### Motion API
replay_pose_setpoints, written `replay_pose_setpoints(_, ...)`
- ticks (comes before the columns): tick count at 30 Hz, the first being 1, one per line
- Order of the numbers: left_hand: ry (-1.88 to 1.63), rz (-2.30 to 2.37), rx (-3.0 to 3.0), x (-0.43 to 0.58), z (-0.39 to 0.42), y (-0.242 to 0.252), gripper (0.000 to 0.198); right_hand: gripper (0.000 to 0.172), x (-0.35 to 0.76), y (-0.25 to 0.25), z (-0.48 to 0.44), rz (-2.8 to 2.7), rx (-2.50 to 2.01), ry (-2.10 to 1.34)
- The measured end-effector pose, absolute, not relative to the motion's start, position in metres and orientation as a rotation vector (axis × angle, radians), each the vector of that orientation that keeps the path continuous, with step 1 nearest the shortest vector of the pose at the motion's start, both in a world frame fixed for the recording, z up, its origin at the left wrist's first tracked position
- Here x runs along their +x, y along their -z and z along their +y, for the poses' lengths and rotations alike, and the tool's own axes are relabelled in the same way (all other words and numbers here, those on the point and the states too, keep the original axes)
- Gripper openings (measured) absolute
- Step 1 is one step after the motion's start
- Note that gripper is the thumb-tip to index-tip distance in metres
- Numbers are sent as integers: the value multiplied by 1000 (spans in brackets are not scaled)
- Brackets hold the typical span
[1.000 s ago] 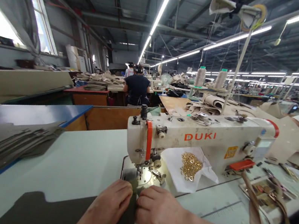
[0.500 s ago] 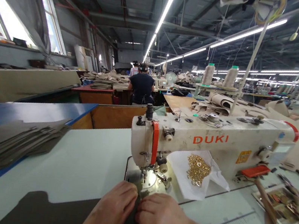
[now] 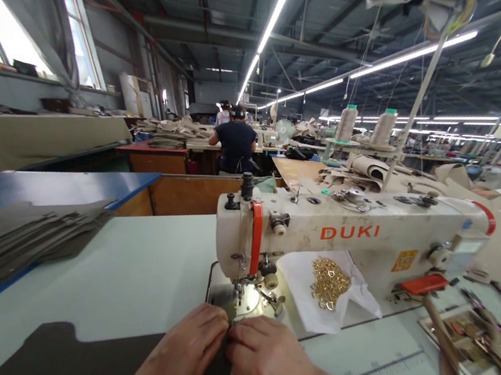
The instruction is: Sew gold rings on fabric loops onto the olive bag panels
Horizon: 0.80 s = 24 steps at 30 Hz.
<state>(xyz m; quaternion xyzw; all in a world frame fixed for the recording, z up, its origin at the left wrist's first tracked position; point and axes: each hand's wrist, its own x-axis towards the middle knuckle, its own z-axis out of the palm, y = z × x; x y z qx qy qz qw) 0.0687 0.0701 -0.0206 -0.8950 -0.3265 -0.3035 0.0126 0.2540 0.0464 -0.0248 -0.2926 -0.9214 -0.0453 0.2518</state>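
Both left hand (image 3: 185, 352) and right hand (image 3: 272, 361) curl at the cloth (image 3: 91, 359), exact grip hidden; best keep its edge flat without reaching under the machine (image 3: 298, 229).

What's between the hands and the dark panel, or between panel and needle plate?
Nothing visible. Left hand lies on the dark panel, right hand at its edge, both short of the needle plate; they hide part of that stretch. Gold rings lie off to the right.
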Motion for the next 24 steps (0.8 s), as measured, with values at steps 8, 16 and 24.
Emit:
replay_pose_setpoints(8, 950, -1015, -2820, 68, 69, 18, 20, 11, 252, 31, 47, -2529, -847, 158)
replay_pose_setpoints(16, 1020, -951, -2764, 67, 70, 21, 24, 9, 253, 36, 47, -2538, -797, 206)
replay_pose_setpoints(24, 1008, -954, -2771, 66, 70, 21, 24, 10, 253, 36, 47, -2530, -803, 176)
